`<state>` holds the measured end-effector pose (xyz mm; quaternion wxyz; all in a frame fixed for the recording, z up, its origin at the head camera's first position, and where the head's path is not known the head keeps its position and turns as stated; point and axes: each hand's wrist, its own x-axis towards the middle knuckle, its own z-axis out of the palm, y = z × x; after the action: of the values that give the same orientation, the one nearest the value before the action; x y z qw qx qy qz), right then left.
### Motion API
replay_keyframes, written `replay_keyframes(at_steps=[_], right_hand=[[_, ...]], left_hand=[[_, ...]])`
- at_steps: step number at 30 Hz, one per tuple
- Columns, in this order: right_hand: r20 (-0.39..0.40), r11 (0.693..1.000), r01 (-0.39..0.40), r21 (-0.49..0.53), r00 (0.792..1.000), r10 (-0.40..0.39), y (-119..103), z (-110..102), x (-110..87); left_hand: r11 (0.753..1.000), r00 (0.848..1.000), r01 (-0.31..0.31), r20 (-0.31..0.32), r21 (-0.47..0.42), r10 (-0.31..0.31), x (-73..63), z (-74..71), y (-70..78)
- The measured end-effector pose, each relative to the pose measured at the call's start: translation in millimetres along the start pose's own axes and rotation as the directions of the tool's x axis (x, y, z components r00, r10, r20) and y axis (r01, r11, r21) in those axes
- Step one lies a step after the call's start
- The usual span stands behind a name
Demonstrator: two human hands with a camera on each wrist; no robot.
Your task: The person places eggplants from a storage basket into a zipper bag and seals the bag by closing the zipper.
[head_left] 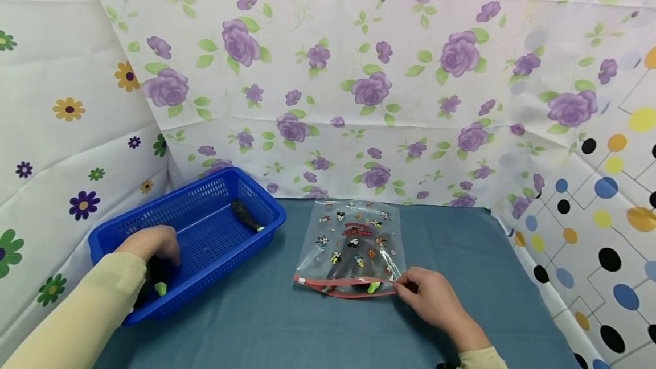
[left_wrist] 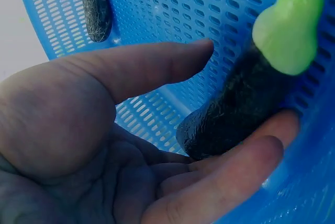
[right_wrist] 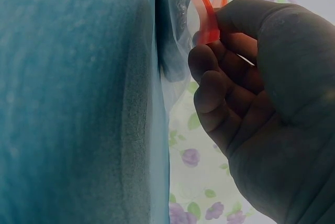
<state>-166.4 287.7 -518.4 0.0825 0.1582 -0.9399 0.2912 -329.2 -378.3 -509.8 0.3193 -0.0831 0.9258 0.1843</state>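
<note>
My left hand (head_left: 154, 242) reaches into the blue plastic basket (head_left: 217, 271). In the left wrist view its fingers lie loosely against a dark eggplant (left_wrist: 230, 109) with a green cap, while the thumb stands apart from it. Another eggplant (head_left: 245, 215) rests at the basket's far right end. With thumb and fingertips, my right hand (head_left: 433, 298) pinches the right corner of a clear zip bag (head_left: 353, 244) printed with cartoon figures. The bag lies flat, its red-edged mouth parted toward me. Inside is a dark eggplant whose green cap (head_left: 374, 287) shows at the mouth.
A blue-grey cloth (head_left: 461, 249) covers the table. Flowered sheets (head_left: 328, 73) hang behind and to the left, and a dotted sheet (head_left: 605, 232) stands along the right edge. The basket sits at the left, close to the left sheet.
</note>
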Motion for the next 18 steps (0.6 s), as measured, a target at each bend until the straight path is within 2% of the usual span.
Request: replay_keyframes(at_steps=[2, 4, 10, 12, 14, 18], right_hand=[[0.003, 1.0, -0.009, -0.001, 1.0, 0.009, 0, 0, 0.1], [0.003, 1.0, -0.012, 0.001, 1.0, 0.012, 1, 0, 0.0], [-0.003, 1.0, 0.009, 0.006, 1.0, -0.009, 1, 0, -0.8], [-0.001, 1.0, 0.014, 0.007, 1.0, -0.014, 0, 0, -1.1], [0.001, 1.0, 0.013, 0.008, 1.0, -0.013, 0, -1, -1.2], [0.007, 1.0, 0.006, 0.005, 1.0, -0.006, 0, -1, -0.6]], left_hand=[[1.0, 1.0, 0.002, 0.0, 0.011, -0.002, -10.1, 0.7, 6.3], [1.0, 1.0, 0.004, 0.002, 0.017, -0.004, -26.4, 1.5, 17.0], [0.999, 1.0, -0.01, -0.001, 0.04, 0.01, -84.8, 2.6, 54.3], [0.998, 1.0, -0.022, 0.0, 0.061, 0.022, -92.6, 2.8, 58.3], [0.998, 1.0, 0.001, 0.001, 0.056, -0.001, -81.9, 3.4, 53.3], [1.0, 1.0, -0.014, 0.002, 0.022, 0.014, -41.6, 1.6, 26.0]])
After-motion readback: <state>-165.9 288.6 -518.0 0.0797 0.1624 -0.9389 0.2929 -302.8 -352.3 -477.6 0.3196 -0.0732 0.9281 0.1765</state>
